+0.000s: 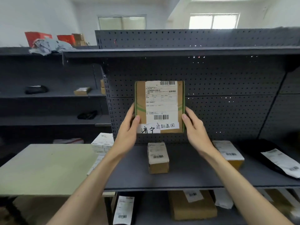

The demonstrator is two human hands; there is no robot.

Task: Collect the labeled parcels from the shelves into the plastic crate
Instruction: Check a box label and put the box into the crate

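Holding a flat cardboard parcel [159, 107] upright above the shelf [186, 176], label facing the person, presumably to read it. Left hand [128, 132] and right hand [195, 129] each clasp a side edge, thumbs in front. Crate not in view.

Two hands [128, 133] [196, 132], one held parcel [159, 104] (three parcels [158, 157] [228, 151] [282, 163] on nearest shelf [186, 176]).

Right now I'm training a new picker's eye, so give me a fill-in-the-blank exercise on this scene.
The left hand and right hand hold the flat parcel by its ____ side edges.
The small box below it rests on the grey ____.
The back panel is dotted with ____.
Missing: green; shelf; holes.
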